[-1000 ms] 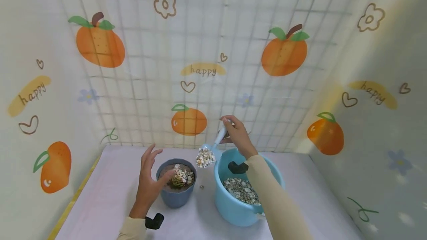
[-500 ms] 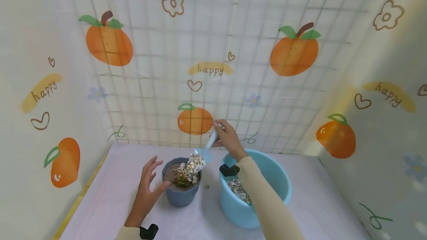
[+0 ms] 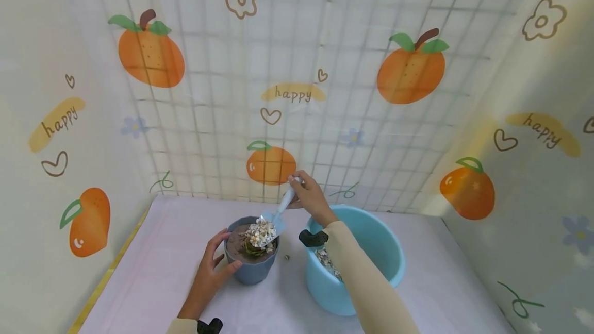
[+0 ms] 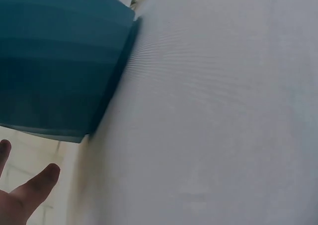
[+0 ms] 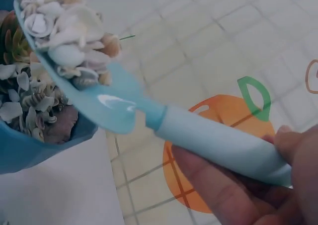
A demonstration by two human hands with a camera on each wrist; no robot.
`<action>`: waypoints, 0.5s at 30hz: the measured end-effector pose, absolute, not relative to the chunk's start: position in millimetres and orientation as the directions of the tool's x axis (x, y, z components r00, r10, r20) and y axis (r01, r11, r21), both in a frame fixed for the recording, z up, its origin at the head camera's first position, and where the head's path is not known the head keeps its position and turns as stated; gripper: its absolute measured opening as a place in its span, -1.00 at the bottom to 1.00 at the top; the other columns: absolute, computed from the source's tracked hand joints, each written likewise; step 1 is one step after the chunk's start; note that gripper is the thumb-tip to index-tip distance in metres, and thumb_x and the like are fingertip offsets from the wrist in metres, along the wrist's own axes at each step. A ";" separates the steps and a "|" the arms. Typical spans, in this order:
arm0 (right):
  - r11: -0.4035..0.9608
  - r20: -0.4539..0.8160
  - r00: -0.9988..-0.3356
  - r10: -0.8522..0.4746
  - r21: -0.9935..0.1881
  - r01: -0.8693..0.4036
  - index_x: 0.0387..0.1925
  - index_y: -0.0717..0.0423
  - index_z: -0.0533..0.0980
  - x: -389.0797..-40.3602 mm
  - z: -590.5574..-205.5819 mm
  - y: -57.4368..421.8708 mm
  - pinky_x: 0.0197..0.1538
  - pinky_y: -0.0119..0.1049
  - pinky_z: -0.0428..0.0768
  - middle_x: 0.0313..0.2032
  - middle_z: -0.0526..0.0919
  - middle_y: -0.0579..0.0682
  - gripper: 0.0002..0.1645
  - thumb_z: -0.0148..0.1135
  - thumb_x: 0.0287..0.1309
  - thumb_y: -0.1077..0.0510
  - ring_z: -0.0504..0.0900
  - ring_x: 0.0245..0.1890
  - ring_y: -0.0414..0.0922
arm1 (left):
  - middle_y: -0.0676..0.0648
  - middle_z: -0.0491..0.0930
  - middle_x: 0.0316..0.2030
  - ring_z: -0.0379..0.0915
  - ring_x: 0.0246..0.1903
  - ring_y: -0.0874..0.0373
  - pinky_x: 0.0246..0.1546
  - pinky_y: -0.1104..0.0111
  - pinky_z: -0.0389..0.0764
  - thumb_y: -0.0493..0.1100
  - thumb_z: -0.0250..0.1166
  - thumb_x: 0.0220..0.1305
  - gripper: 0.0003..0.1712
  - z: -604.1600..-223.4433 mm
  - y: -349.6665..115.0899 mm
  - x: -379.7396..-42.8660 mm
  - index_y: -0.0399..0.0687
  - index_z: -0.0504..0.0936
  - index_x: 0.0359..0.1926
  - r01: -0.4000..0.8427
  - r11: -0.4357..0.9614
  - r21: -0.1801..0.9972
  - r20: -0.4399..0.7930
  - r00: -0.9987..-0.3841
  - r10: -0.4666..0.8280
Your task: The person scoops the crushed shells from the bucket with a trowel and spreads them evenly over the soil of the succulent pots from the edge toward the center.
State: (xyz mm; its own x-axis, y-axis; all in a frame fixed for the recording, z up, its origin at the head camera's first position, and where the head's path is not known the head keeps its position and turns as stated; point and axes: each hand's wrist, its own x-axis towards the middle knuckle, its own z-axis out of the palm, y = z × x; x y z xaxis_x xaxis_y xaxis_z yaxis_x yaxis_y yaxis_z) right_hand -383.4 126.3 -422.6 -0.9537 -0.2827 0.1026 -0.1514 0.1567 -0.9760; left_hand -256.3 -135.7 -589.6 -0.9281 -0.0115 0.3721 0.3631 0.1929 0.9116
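My right hand (image 3: 310,199) grips the handle of a small light-blue hand shovel (image 5: 208,141), its blade heaped with small seashells (image 5: 72,34). The loaded blade overlaps the right half of a blue-grey flowerpot (image 3: 252,274) in the head view. Inside the pot are brown soil (image 3: 235,241), a small green succulent (image 3: 253,251) and shells lying to its right (image 5: 37,103). Around the pot's left side my left hand (image 3: 210,276) is spread, fingertips at the rim and thumb near the front wall. In the left wrist view, two straight fingers (image 4: 37,187) show beside the pot.
Right of the pot stands a light-blue bucket (image 3: 327,295) with shells inside, partly hidden by my right sleeve. One loose shell (image 3: 286,257) lies between pot and bucket. A fruit-printed cloth (image 3: 297,133) hangs over a grid behind the white table (image 3: 139,272).
The right hand has carried the loaded shovel left from beside the bucket to over the pot. My left hand has drawn in against the pot's left side.
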 end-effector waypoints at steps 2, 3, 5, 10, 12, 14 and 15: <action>0.158 0.100 -0.953 -0.285 -0.976 -0.149 0.04 0.00 0.43 -384.1 -424.2 126.4 -0.25 0.05 0.67 -0.29 0.55 0.28 -0.69 0.01 0.47 -0.08 0.65 -0.29 0.28 | -0.03 0.08 0.45 -0.07 0.43 -0.11 0.16 -0.26 0.27 -0.01 0.45 0.19 -0.14 -594.7 -134.0 -258.4 0.24 0.20 0.42 0.342 0.179 0.922 0.350 -0.937 -0.013; 0.161 0.100 -0.953 -0.287 -0.975 -0.151 0.04 0.00 0.43 -384.4 -425.1 126.4 -0.25 0.05 0.67 -0.30 0.56 0.28 -0.69 0.00 0.47 -0.07 0.66 -0.29 0.27 | -0.01 0.09 0.44 -0.06 0.43 -0.13 0.16 -0.25 0.27 0.00 0.45 0.18 -0.13 -596.6 -133.1 -259.1 0.26 0.18 0.41 0.332 0.169 0.928 0.339 -0.941 -0.013; 0.168 0.102 -0.951 -0.292 -0.974 -0.156 0.04 0.01 0.42 -384.7 -426.3 126.3 -0.25 0.04 0.67 -0.30 0.57 0.28 -0.70 0.00 0.48 -0.07 0.67 -0.30 0.24 | 0.01 0.10 0.43 -0.04 0.42 -0.15 0.15 -0.25 0.27 0.01 0.46 0.17 -0.13 -599.5 -131.3 -259.4 0.30 0.17 0.40 0.310 0.145 0.940 0.316 -0.949 -0.018; 0.178 0.110 -0.950 -0.294 -0.970 -0.167 0.02 0.02 0.41 -384.4 -426.0 126.4 -0.28 -0.01 0.68 -0.32 0.59 0.29 -0.71 0.00 0.47 -0.07 0.70 -0.34 0.15 | 0.00 0.05 0.44 -0.04 0.41 -0.21 0.13 -0.27 0.27 -0.02 0.44 0.20 -0.17 -601.8 -127.5 -258.8 0.29 0.16 0.38 0.297 0.119 0.948 0.302 -0.953 -0.023; 0.175 0.112 -0.949 -0.295 -0.970 -0.169 0.01 0.02 0.42 -384.5 -426.2 126.3 -0.28 -0.01 0.68 -0.31 0.58 0.30 -0.68 0.02 0.46 -0.09 0.70 -0.35 0.15 | 0.00 0.04 0.44 -0.04 0.41 -0.22 0.12 -0.28 0.27 -0.04 0.43 0.21 -0.18 -601.9 -126.6 -258.5 0.27 0.16 0.37 0.301 0.113 0.947 0.306 -0.952 -0.026; 0.171 0.117 -0.947 -0.299 -0.970 -0.174 0.02 0.04 0.41 -385.0 -426.3 126.1 -0.28 -0.01 0.68 -0.31 0.58 0.30 -0.66 0.03 0.45 -0.10 0.69 -0.35 0.16 | -0.01 0.04 0.44 -0.04 0.41 -0.22 0.13 -0.29 0.26 -0.07 0.43 0.20 -0.18 -601.4 -125.6 -258.0 0.23 0.17 0.37 0.299 0.104 0.949 0.304 -0.952 -0.035; 0.170 0.117 -0.947 -0.300 -0.970 -0.174 0.02 0.03 0.42 -385.4 -426.3 125.8 -0.28 -0.02 0.68 -0.31 0.58 0.30 -0.66 0.03 0.44 -0.11 0.69 -0.35 0.15 | -0.04 0.04 0.45 -0.05 0.41 -0.22 0.13 -0.29 0.25 -0.09 0.43 0.20 -0.17 -600.6 -125.1 -257.3 0.20 0.17 0.38 0.296 0.100 0.950 0.301 -0.953 -0.038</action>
State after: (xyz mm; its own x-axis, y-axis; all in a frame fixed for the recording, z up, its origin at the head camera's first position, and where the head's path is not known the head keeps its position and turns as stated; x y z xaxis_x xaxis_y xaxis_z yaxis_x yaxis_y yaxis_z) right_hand -385.4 125.8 -426.3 -0.9466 -0.3005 0.1168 -0.1737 0.1699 -0.9700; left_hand -257.3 -125.1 -600.6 -0.9529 -0.0385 0.3008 0.2959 0.1000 0.9500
